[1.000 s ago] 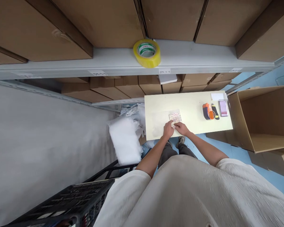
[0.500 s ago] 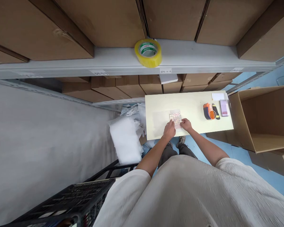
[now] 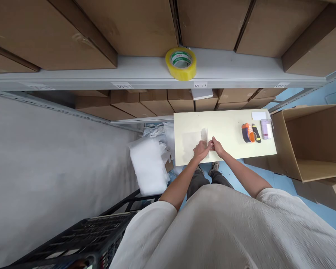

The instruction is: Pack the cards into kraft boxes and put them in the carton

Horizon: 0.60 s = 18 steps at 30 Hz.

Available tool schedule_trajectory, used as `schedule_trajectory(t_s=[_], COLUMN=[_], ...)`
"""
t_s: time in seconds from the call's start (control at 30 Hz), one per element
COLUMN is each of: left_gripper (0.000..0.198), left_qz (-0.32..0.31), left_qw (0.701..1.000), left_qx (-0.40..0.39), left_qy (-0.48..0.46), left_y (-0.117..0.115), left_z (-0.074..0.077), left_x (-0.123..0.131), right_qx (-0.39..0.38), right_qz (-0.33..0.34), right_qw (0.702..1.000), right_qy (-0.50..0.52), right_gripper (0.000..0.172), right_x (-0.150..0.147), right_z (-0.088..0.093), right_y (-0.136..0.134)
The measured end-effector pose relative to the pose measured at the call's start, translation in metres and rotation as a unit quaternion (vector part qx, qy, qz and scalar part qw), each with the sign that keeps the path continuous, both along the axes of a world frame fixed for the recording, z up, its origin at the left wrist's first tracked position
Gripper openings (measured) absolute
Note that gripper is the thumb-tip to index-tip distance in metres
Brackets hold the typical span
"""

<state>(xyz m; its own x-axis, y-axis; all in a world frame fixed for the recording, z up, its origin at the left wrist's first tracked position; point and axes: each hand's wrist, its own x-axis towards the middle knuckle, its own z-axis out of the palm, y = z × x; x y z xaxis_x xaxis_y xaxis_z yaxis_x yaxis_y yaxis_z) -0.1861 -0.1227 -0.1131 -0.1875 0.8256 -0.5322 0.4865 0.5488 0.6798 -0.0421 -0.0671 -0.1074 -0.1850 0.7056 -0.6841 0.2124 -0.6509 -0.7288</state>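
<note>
I look down at a small pale yellow table (image 3: 226,125). My left hand (image 3: 201,150) and my right hand (image 3: 217,147) meet near its front edge, both pinched on a small flat item (image 3: 205,136) that now stands on edge, so only a thin pale strip shows. A clear plastic sleeve (image 3: 190,142) lies flat on the table just left of the hands. The item's printed face is hidden from view.
An orange tape dispenser (image 3: 248,132), a dark marker (image 3: 257,133), a small pack (image 3: 266,128) and a white card (image 3: 258,116) lie at the table's right. An open cardboard box (image 3: 310,142) stands to the right, white bags (image 3: 149,164) to the left, yellow tape (image 3: 181,62) on the shelf, a black crate (image 3: 81,239) below.
The flat printed item lay face up on the table; both hands have tipped it up onto its edge. The view shifted slightly.
</note>
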Motion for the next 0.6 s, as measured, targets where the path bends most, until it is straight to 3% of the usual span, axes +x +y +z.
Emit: schedule_trajectory(t_s=[0.2,0.33,0.43,0.5,0.6], left_gripper=[0.025,0.021,0.014,0.020,0.021], left_qz=[0.102,0.171,0.236,0.234,0.178], left_qw=[0.992,0.976,0.966,0.968,0.983], left_qx=[0.036,-0.012,-0.050,-0.063,-0.049], left_qy=[-0.069,-0.134,-0.096,-0.067,-0.020], left_y=[-0.008,-0.011,-0.012,-0.014,-0.017], left_z=[-0.010,-0.018,-0.023,-0.025,-0.027], left_x=[-0.037,-0.056,-0.066,-0.073,-0.081], right_qx=[-0.010,-0.024,-0.026,-0.025,-0.026], right_qz=[0.039,0.034,0.024,0.021,0.025], right_qw=[0.999,0.999,0.999,0.999,0.999], right_qy=[-0.007,-0.001,-0.002,-0.011,-0.027], right_gripper=[0.057,0.033,0.021,0.017,0.013], right_x=[-0.021,-0.032,-0.040,-0.044,-0.049], right_z=[0.006,0.005,0.004,0.002,-0.001], right_y=[-0.003,-0.007,-0.011,-0.012,-0.014])
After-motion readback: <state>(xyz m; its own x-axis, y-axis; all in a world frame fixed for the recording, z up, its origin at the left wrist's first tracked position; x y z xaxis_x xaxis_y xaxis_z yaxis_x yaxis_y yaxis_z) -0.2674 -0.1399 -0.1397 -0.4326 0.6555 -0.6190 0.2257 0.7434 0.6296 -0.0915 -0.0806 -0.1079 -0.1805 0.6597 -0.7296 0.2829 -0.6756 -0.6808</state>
